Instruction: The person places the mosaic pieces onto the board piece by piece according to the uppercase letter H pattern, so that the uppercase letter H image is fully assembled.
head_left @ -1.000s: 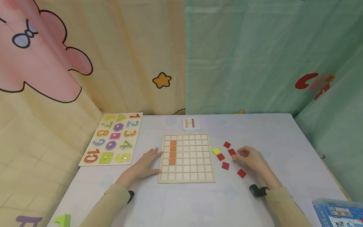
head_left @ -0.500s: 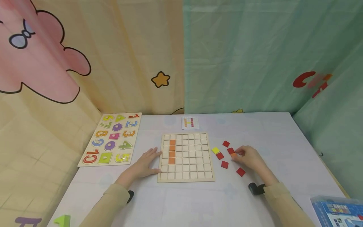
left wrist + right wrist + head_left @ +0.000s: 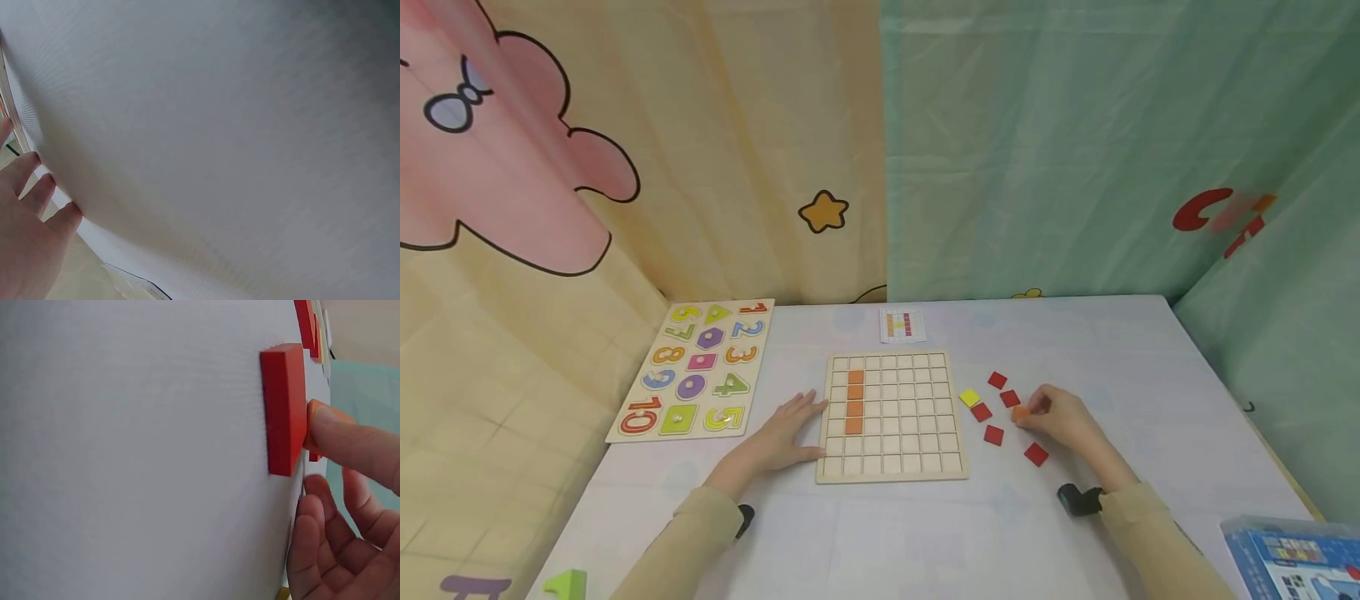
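Note:
My left hand [image 3: 786,433] rests on the table with its fingers spread, touching the left edge of a wooden grid board [image 3: 913,421]. In the left wrist view, those fingers [image 3: 42,194] lie fairly straight. Several orange square tiles [image 3: 854,408] form a column in the board's second column. To the right of the board, my right hand [image 3: 1063,417] pinches an orange tile [image 3: 1020,413] between thumb and fingers, low over the table. A red tile [image 3: 285,409] lies just in front of it in the right wrist view. Several red tiles [image 3: 994,435] and one yellow tile [image 3: 970,398] lie around.
Behind the board lies a small pattern card [image 3: 902,325]. A number puzzle board [image 3: 700,367] occupies the back left. At the front corners are a green block [image 3: 571,584] and a blue box [image 3: 1296,557]. Curtains [image 3: 880,150] stand behind the table.
The right fingers have closed on the orange tile, which now sits a little apart from the red tile beside it. The left hand stays at the board's edge.

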{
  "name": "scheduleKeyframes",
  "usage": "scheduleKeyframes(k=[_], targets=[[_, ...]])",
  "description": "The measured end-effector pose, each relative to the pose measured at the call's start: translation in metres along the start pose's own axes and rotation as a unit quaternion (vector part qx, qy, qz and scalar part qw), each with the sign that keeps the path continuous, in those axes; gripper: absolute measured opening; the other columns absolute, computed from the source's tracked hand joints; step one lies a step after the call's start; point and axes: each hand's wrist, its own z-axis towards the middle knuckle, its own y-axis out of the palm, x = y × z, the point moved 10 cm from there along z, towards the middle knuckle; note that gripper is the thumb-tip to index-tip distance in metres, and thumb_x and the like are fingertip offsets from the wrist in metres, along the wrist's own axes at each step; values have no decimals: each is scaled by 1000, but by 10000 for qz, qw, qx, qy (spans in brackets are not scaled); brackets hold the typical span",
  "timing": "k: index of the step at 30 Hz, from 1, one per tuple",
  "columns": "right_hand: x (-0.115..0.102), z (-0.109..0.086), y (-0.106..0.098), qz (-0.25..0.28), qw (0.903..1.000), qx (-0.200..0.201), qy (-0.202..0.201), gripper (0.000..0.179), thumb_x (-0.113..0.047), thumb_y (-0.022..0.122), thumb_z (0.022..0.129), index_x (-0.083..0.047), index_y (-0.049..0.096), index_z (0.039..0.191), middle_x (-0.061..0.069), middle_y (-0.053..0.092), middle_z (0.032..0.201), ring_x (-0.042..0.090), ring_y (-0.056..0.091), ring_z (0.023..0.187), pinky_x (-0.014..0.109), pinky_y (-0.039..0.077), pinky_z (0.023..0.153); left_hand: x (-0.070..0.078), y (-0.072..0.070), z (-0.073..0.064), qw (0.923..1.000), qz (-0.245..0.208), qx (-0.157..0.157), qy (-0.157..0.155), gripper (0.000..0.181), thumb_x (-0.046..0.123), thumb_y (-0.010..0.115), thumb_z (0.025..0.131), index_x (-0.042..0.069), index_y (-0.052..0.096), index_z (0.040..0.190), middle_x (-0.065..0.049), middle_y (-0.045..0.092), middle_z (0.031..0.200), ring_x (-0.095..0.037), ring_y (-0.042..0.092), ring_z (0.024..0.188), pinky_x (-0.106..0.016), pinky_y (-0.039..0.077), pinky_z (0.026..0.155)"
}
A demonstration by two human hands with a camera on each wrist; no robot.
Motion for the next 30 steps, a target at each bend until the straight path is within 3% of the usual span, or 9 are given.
scheduleKeyframes(k=[8, 14, 20, 25, 30], targets=[[5, -1, 0, 189, 9998, -112, -8, 30, -28, 76, 85, -5, 58, 91, 13, 62, 92, 23, 55, 82, 25, 52, 64, -2, 2, -2, 10000, -16, -48, -83, 84, 40, 76, 84, 14, 37, 153, -14, 18, 165, -37, 11, 153, -56, 12, 124], [-2, -3, 1, 533, 9979, -210, -288, 37, -28, 73, 88, -1, 60, 112, 16, 66, 101, 23, 61, 89, 31, 59, 74, -2, 2, -2, 10000, 34, -48, -33, 84, 41, 76, 84, 14, 37, 153, -14, 19, 165, -37, 12, 153, -56, 13, 124], [-33, -3, 14, 933, 9940, -255, -519, 31, -25, 71, 90, -2, 64, 110, 13, 69, 99, 20, 62, 87, 29, 58, 75, 0, 1, -2, 10000, 19, -43, -31, 84, 40, 76, 83, 13, 37, 153, -14, 19, 164, -38, 12, 152, -56, 13, 124], [-67, 0, 37, 1467, 9855, -526, -678, 27, -25, 70, 92, -4, 66, 108, 8, 71, 95, 17, 64, 83, 25, 58, 74, 0, 0, -2, 10000, 42, -19, -33, 84, 40, 76, 84, 14, 36, 153, -14, 18, 165, -37, 11, 153, -56, 12, 124], [-107, -4, 63, 1554, 9817, -565, -940, 20, -22, 72, 90, -7, 67, 102, 5, 69, 89, 16, 61, 80, 23, 51, 66, 1, 0, -1, 10000, 44, -6, -4, 85, 41, 76, 84, 13, 37, 153, -15, 19, 164, -38, 12, 152, -56, 13, 124]])
